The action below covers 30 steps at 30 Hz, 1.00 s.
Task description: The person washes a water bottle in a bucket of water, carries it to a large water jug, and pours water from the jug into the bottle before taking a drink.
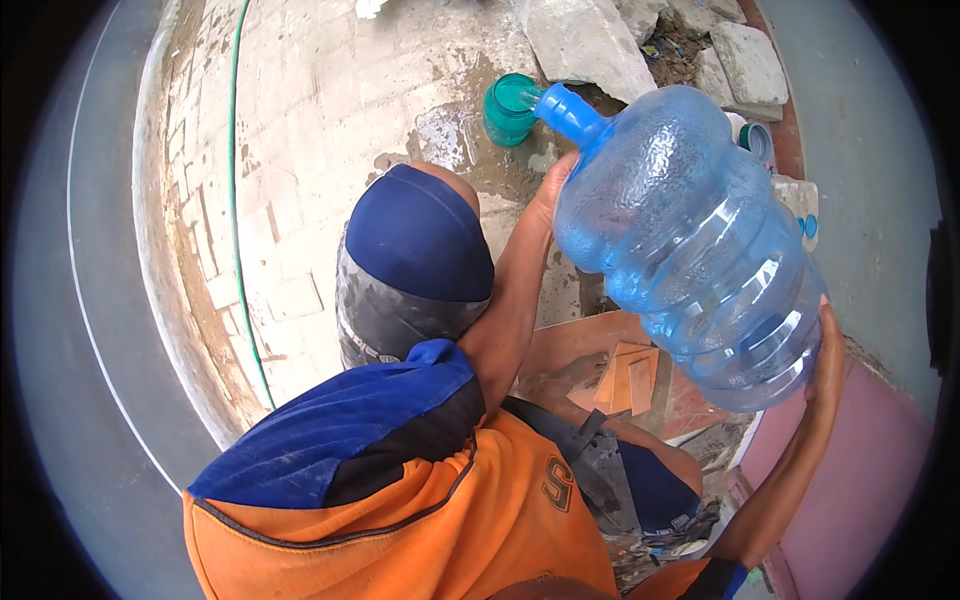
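Observation:
A large clear blue water jug point(690, 230) is tilted with its neck down toward the upper left. Water runs from its mouth into a green translucent jar point(508, 112) standing on the wet paving. My left hand point(560, 187) grips the jug near its shoulder, just below the neck, with most fingers hidden behind the plastic. At the jug's base, my right hand point(828, 352) is closed around the lower edge, and its far fingers are out of sight. Only a little water shows inside the jug.
Broken concrete slabs point(590, 45) lie beyond the jar. A green hose point(238, 200) runs along the paving at left. Thin brown tiles point(628, 378) lie below the jug. An open container point(757, 140) and a blue cap point(808, 227) are at right, by the wall.

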Tool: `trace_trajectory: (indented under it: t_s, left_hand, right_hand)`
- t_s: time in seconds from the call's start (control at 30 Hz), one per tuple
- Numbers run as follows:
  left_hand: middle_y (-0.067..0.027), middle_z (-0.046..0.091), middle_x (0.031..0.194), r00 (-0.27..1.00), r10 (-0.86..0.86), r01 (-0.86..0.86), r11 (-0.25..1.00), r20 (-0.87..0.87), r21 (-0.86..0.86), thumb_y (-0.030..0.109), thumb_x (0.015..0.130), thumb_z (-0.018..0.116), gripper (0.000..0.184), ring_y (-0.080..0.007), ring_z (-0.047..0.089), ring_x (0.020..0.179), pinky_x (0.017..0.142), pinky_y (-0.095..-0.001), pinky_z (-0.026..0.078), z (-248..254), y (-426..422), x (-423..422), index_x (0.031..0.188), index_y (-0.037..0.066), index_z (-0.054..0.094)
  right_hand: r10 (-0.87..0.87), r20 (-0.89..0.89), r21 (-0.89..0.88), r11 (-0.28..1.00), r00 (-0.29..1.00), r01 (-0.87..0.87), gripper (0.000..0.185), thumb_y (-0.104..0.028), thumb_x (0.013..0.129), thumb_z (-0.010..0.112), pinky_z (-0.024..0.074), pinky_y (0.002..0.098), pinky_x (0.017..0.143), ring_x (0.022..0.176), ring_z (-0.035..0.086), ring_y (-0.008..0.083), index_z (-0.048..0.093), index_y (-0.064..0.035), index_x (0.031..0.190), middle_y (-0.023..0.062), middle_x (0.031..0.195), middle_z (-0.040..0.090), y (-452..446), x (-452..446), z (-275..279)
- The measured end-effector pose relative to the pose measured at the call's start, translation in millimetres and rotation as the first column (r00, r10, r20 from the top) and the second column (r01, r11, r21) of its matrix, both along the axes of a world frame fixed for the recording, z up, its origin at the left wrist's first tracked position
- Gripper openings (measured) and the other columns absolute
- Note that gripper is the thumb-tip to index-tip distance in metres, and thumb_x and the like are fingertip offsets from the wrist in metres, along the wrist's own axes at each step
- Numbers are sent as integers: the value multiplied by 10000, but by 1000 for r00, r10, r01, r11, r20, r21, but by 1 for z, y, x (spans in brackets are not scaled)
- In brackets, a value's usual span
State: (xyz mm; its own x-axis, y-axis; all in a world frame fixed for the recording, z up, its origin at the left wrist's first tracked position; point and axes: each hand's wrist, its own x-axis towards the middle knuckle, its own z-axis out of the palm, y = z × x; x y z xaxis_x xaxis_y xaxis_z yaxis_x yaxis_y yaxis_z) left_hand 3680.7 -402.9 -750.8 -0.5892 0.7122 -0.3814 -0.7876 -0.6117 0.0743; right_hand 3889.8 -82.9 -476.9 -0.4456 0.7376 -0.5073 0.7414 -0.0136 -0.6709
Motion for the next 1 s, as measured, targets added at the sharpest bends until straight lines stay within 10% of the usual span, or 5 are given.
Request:
trace_trajectory:
  t_s: [0.27,0.5,1.0]
  left_hand:
    - [-205,683,1179,999,-31,23,935,-18,-353,330,939,538,491,-325,685,1016,929,-488,543,50,-4,0,1273,-21,612]
    - [-204,681,1187,998,-22,21,1000,-61,-13,327,937,545,493,-327,683,1020,935,-494,540,0,1,-1,1280,-21,608]
    - [-192,686,1179,1000,-29,29,997,-5,-69,346,935,560,492,-324,680,1022,931,-503,536,13,-1,-1,1266,-12,620]
  right_hand:
    - [4,14,23,1000,1000,-5,686,-466,923,650,424,358,1028,1173,580,256,568,80,1331,193,1304,596,1,1,0]
    - [-5,16,20,1000,1000,5,683,-460,932,641,422,361,1033,1181,578,264,562,85,1336,201,1314,590,-3,-2,3]
    - [7,21,15,1000,1000,-7,689,-475,924,647,431,353,1020,1174,583,261,571,82,1323,199,1304,594,-1,-2,3]
